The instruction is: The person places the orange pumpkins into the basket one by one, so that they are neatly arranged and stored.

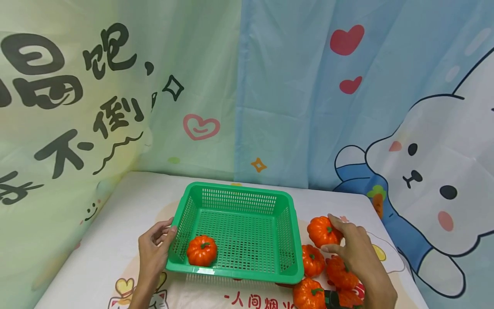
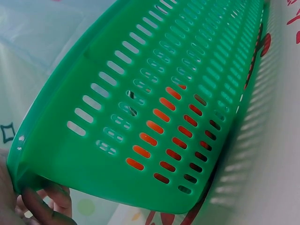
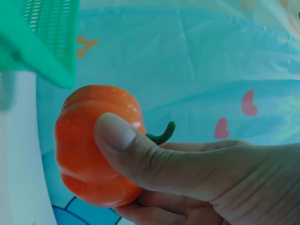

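Observation:
A green mesh basket (image 1: 239, 274) stands on the table with one orange pumpkin (image 1: 202, 250) in its near left corner. My left hand (image 1: 154, 249) grips the basket's left rim; in the left wrist view the fingers of that hand (image 2: 42, 204) curl under the rim of the basket (image 2: 61, 164). Right of the basket, my right hand (image 1: 356, 249) holds another orange pumpkin (image 1: 323, 231) between thumb and fingers. The right wrist view shows the thumb of that hand (image 3: 187, 173) across the pumpkin (image 3: 96, 140), its green stem toward the palm.
Several more orange pumpkins (image 1: 310, 294) lie close together on the table at the basket's right, below my right hand. The white printed table cover (image 1: 104, 253) reaches a curtain (image 1: 278, 107) with hearts and a cartoon rabbit behind.

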